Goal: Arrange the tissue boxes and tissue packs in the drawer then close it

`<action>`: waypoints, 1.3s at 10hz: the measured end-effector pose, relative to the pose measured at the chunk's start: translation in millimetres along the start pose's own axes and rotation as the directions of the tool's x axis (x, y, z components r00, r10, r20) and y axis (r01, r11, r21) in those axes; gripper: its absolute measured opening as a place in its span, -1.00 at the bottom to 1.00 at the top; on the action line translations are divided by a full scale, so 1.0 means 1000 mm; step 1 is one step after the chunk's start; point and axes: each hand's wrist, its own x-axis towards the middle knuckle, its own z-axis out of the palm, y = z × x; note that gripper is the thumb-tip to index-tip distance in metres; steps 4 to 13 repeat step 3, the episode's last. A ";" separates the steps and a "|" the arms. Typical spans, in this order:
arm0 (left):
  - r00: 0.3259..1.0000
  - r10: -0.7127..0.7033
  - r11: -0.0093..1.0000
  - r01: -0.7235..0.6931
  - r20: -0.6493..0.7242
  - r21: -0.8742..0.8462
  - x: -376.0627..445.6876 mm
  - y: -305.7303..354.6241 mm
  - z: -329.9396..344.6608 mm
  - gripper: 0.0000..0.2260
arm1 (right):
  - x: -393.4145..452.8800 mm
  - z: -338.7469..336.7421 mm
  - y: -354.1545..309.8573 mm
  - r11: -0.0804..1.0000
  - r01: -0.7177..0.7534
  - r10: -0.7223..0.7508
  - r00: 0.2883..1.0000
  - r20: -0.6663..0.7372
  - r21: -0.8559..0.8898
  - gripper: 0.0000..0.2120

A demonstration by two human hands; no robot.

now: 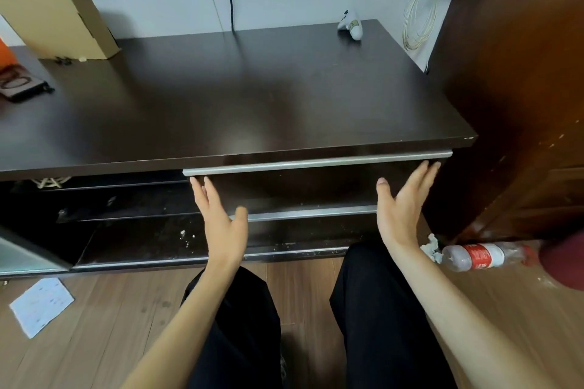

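Note:
The upper drawer (300,185) of a dark brown cabinet sits pushed in under the top board, its long silver handle (316,163) running across the front. My left hand (221,221) is flat and open against the drawer front near its left end, fingertips just below the handle. My right hand (404,202) is open too, palm turned inward, fingers reaching the drawer's right end. Neither hand holds anything. No tissue boxes or tissue packs show; the drawer's inside is hidden.
The cabinet top (237,88) carries a cardboard box (53,12) at back left and a small white figure (350,25) at the back. A second drawer handle (303,213) lies lower. On the wooden floor lie a plastic bottle (483,256), crumpled paper (433,246) and a paper sheet (41,305).

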 end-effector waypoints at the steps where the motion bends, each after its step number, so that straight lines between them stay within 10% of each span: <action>1: 0.996 0.015 0.998 -0.020 0.085 0.067 0.014 -0.001 0.000 -0.26 | 0.007 0.009 -0.004 0.998 0.021 -0.015 0.994 0.106 -0.061 -0.22; 13: 0.984 0.016 0.990 -0.041 0.178 0.134 0.030 -0.001 -0.008 -0.29 | 0.013 0.009 -0.006 0.994 0.032 -0.014 0.985 0.175 -0.103 -0.25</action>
